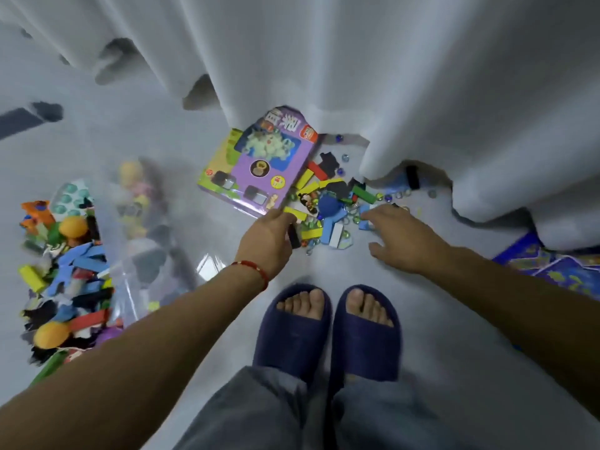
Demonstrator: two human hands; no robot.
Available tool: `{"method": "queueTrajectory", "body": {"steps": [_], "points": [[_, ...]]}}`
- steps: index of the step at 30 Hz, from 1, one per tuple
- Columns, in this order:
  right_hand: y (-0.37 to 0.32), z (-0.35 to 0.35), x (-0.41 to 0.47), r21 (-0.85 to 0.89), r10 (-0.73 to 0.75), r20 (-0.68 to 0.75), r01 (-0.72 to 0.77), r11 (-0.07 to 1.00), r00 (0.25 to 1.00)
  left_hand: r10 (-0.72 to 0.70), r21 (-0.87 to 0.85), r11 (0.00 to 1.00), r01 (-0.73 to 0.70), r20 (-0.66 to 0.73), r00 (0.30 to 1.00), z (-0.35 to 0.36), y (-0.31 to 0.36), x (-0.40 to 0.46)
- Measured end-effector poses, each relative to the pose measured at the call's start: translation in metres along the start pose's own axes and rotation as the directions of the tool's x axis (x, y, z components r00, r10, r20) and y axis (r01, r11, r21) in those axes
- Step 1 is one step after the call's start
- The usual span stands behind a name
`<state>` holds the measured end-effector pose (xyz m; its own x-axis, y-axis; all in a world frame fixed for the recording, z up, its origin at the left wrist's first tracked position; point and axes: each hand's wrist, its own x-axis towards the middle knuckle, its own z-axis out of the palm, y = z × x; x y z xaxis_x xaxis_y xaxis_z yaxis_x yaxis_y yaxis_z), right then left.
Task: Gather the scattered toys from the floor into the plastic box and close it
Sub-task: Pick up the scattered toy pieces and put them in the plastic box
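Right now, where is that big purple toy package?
In the head view the purple toy package lies on the floor, centre frame, its far end at the white curtain's hem. The pile of blocks and marbles sits to its right; the left hand touches its near corner.

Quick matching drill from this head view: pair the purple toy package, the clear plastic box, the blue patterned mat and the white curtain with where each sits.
1 purple toy package
2 clear plastic box
3 blue patterned mat
4 white curtain

A far left, part-filled with toys
B right edge, by the right arm
C top, hanging to the floor
D centre, above the left hand

Pairs: 1-D, 2-A, 3-B, 4-C
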<state>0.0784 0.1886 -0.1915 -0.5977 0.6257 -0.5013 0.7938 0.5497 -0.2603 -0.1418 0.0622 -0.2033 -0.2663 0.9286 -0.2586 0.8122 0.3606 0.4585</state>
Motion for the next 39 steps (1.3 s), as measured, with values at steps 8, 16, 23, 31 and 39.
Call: {"method": "queueTrajectory", "body": {"steps": [8,16,23,31,39], "points": [[-0.014,0.004,0.096,-0.141,-0.312,-0.116,0.295,0.945,0.943,0.128,0.162,0.979,-0.124,-0.011,0.992,0.037,-0.014,0.055],[-0.01,0.008,0.118,-0.079,-0.354,-0.109,0.347,0.934,0.929,0.104,0.307,0.947,-0.096,-0.01,0.994,0.035,-0.015,0.065],[-0.007,0.002,0.121,0.052,-0.308,-0.127,0.316,0.947,0.943,0.084,0.343,0.936,-0.082,0.007,0.996,0.035,-0.019,0.064],[-0.001,0.0,0.116,0.234,-0.194,-0.195,0.238,0.943,0.961,0.104,0.431,0.895,-0.115,0.05,0.993,0.045,-0.026,0.062],[-0.005,0.004,0.121,0.134,-0.19,-0.198,0.219,0.967,0.962,0.011,0.284,0.958,0.025,-0.125,0.992,0.039,-0.009,0.047]]}}
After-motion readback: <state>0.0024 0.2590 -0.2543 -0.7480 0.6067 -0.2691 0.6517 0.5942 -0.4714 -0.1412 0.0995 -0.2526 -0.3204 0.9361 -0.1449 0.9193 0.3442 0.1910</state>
